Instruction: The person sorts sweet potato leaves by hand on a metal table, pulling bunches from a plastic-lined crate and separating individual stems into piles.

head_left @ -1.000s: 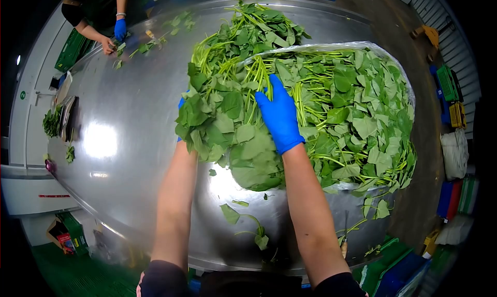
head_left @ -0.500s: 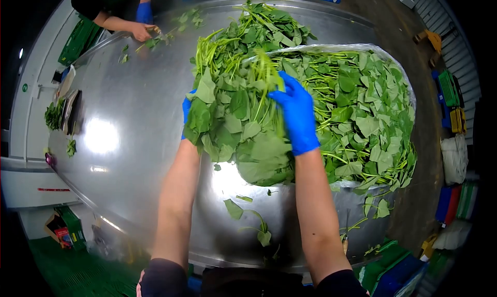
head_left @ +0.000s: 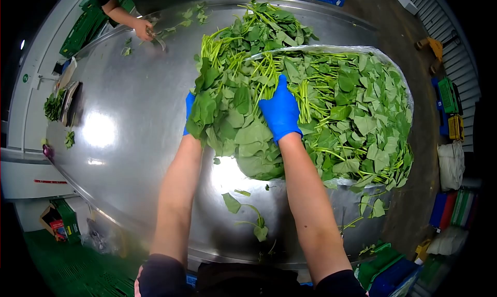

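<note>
Long-stemmed leafy greens (head_left: 243, 136) lie in a loose bunch between my two blue-gloved hands. My left hand (head_left: 189, 110) is at the bunch's left side, mostly covered by drooping leaves, its fingers hidden; it appears to hold the greens. My right hand (head_left: 281, 110) is closed on the stems at the right side, thumb pointing away from me. Just to its right, a clear plastic bag (head_left: 378, 49) lies open, packed with greens (head_left: 362, 126) whose cut stems face left. A further heap of greens (head_left: 274, 25) rests beyond my hands.
A broad metal table (head_left: 140, 136) carries everything. Loose leaves and a sprig (head_left: 259, 229) lie near its front edge. At the far left, another person's hand (head_left: 144, 29) is over scattered leaves. Crates (head_left: 383, 271) stand at the lower right.
My right hand has moved slightly left and closed on the stems, which were blurred in motion before. My left hand stays nearly in place. The other person's gloved hand has left view.
</note>
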Tool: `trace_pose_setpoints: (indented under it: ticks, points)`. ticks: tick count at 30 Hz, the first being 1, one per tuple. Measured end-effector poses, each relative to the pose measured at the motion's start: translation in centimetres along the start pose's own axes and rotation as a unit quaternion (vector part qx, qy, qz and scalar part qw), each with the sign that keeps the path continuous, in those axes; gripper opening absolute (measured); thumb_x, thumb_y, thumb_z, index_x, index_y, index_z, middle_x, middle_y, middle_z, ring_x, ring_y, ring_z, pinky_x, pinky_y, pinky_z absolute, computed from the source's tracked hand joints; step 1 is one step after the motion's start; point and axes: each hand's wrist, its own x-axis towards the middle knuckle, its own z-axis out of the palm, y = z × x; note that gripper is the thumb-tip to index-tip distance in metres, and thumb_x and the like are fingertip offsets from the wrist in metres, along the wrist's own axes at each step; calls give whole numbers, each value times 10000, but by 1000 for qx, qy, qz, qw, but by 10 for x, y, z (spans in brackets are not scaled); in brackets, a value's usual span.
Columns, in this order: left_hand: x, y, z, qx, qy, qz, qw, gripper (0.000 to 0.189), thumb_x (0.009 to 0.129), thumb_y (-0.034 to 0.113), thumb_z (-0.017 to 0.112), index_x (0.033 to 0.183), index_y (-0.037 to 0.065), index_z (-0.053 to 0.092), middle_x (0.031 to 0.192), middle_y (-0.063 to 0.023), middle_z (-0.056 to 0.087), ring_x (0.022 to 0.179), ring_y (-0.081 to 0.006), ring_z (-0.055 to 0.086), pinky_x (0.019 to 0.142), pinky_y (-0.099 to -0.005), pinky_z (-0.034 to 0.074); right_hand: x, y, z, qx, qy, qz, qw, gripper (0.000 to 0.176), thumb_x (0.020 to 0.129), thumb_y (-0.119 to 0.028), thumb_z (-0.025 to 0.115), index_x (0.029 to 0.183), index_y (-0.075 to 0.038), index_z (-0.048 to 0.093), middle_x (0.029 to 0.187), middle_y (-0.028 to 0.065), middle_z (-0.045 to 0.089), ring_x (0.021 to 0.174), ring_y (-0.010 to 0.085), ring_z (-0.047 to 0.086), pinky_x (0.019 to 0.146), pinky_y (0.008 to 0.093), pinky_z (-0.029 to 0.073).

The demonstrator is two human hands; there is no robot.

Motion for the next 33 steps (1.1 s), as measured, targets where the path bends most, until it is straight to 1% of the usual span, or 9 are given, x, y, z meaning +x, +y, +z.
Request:
trace_pose_setpoints:
  ticks: [9, 14, 16, 19, 21, 23, 28, 31, 33]
  points:
    - [-40, 10, 5, -150, -105, -18, 983, 510, 886, 353, 431, 1289, 41, 459, 1216, -143, 547, 1063, -277, 551, 931, -389, 448, -73, -48, 26, 259, 39, -197, 945, 692, 802, -42, 548, 1421, -50, 240, 1232, 221, 500, 1059, 344, 532, 886, 387, 426]
    - [-87, 31, 4, 91, 27, 57, 994, 551, 951, 383, 307, 1392, 53, 314, 1378, -128, 400, 1211, -250, 430, 1023, -354, 353, -132, -72, 64, 262, 77, -367, 889, 644, 807, -15, 500, 1402, 18, 255, 1353, 253, 380, 1219, 414, 392, 1020, 425, 324]
    - [-109, 50, -29, 55, -193, 124, 972, 530, 956, 379, 324, 1371, 52, 359, 1342, -126, 447, 1188, -257, 457, 1020, -369, 361, -158, -82, 68, 286, 49, -386, 876, 639, 817, -32, 524, 1399, 20, 264, 1360, 250, 375, 1223, 411, 391, 1025, 428, 322]
    - [-167, 81, -31, 302, 65, 199, 930, 387, 934, 163, 477, 1291, 16, 449, 1224, -130, 539, 1093, -219, 536, 929, -357, 445, -201, -101, 73, 307, -15, -388, 869, 663, 825, -65, 584, 1401, 11, 264, 1304, 278, 412, 1163, 427, 430, 986, 441, 357]
    - [-195, 123, -60, -12, -40, 76, 996, 390, 944, 168, 445, 1301, 12, 435, 1238, -146, 528, 1095, -235, 538, 928, -353, 453, -231, -111, 87, 344, -110, -361, 860, 732, 802, 16, 553, 1438, -37, 195, 1430, 218, 288, 1297, 342, 334, 1056, 379, 285]
    - [-226, 157, -91, 124, 0, 120, 985, 486, 880, 149, 489, 1334, 12, 387, 1273, -150, 497, 1135, -248, 508, 955, -359, 428, -260, -123, 106, 369, -160, -340, 850, 776, 788, 15, 579, 1445, -38, 168, 1417, 214, 306, 1291, 312, 348, 1052, 368, 288]
    - [-285, 232, -72, 533, -93, 117, 833, 972, 559, 134, 727, 1419, 60, 280, 1401, -138, 376, 1286, -294, 374, 1073, -390, 279, -347, -123, 182, 599, -303, -142, 727, 595, 838, -36, 549, 1376, -35, 294, 1313, 126, 429, 1206, 239, 428, 1015, 320, 333]
    - [-294, 226, -76, 723, -170, 86, 664, 938, 577, 144, 712, 1413, 70, 292, 1416, -133, 366, 1291, -334, 362, 1069, -406, 288, -351, -101, 219, -29, -315, -395, 863, 602, 814, -130, 595, 1339, -19, 319, 1293, 197, 445, 1173, 281, 469, 987, 344, 374]
    - [-295, 191, -127, 794, -186, 65, 575, 892, 622, 172, 706, 1410, 90, 295, 1412, -146, 362, 1300, -365, 332, 1067, -426, 283, -370, -54, 261, 229, -311, -212, 898, 568, 827, -180, 585, 1318, -10, 356, 1238, 179, 495, 1107, 287, 512, 946, 367, 406]
